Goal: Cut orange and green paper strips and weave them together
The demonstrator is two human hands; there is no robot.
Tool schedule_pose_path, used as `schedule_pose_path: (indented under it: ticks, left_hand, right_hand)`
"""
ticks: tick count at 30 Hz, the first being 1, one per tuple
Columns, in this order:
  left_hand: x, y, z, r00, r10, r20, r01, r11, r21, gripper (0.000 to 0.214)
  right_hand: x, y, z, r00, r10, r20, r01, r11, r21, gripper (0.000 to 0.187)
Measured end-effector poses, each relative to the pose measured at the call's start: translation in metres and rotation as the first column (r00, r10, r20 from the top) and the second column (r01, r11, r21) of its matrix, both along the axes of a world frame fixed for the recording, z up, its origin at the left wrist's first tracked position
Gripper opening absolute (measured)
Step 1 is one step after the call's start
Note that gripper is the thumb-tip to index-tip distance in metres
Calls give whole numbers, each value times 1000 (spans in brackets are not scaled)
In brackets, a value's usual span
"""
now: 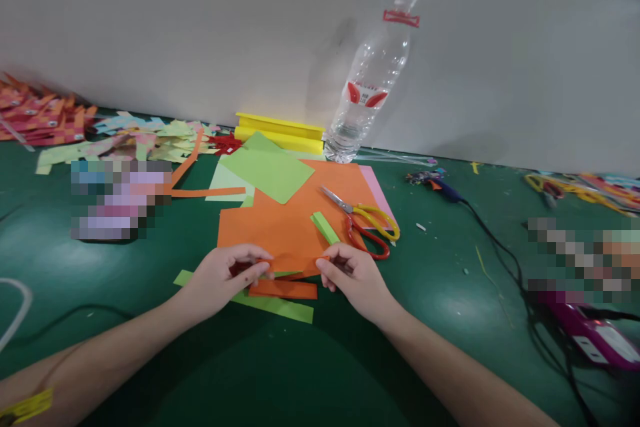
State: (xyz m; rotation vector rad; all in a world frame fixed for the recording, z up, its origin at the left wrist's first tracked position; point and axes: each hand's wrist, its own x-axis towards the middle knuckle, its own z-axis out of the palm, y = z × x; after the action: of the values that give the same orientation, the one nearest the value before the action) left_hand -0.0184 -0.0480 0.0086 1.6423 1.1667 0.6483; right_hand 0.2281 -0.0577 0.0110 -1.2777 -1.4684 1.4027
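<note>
My left hand [237, 273] is closed in a pinch on orange paper at the near edge of the stack. Opposite it, my right hand [350, 270] pinches orange paper too, a small bit showing at the fingertips. Against the orange sheet [285, 227] behind, I cannot tell whether both hold one strip. Below the fingers lie a folded orange strip [283, 289] and a green strip [280, 308]. A folded light green strip [325, 228] rests on the sheet just beyond my right hand. Scissors [357, 213] with yellow and red handles lie beside it, blades apart.
A clear plastic bottle [370, 73] leans by the wall, next to yellow folded paper [280, 135]. Paper scraps [150, 140] and red-orange woven pieces [45, 113] lie at left. To the right are a black cable [493, 237] and a magenta power strip [590, 333].
</note>
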Motion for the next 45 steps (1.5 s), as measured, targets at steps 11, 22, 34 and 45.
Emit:
schedule_pose_path:
  ticks: [11, 22, 34, 45]
  left_hand:
    - [-2, 4, 0, 1000, 31, -1, -31, 999, 6, 21]
    - [-3, 6, 5, 999, 46, 7, -46, 999, 17, 23]
    - [-28, 23, 8, 926, 62, -372, 194, 768, 611, 29]
    - [-75, 66, -16, 664, 397, -634, 258, 674, 692, 50]
  right_hand:
    - [3, 0, 3, 945, -8, 327, -77, 966, 248, 24]
    - [5, -1, 3, 923, 45, 383, -171, 938, 301, 25]
    - [4, -2, 7, 882, 145, 449, -293, 914, 281, 26]
    - [4, -1, 11, 828, 188, 529, -343, 915, 211, 28]
